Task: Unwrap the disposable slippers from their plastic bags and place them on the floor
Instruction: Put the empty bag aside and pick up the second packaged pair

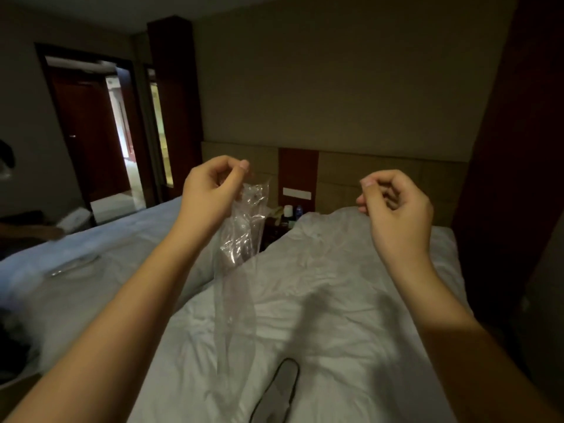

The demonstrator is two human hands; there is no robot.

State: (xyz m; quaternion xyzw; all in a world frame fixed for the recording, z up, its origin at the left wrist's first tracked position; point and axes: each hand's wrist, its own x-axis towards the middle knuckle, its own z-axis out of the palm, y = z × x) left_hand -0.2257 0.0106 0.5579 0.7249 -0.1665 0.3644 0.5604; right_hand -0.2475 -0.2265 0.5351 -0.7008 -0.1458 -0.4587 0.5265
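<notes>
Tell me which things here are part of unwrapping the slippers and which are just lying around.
Part of the job:
- clear plastic bag, hanging from the left hand
- slipper, lying on the near bed
- right hand, holding nothing visible

Just lying about:
- bottle and white roll on the nightstand
- far bed

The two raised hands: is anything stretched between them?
No. In the head view the plastic bag hangs only from the left hand; the gap to the right hand is bare.
</notes>
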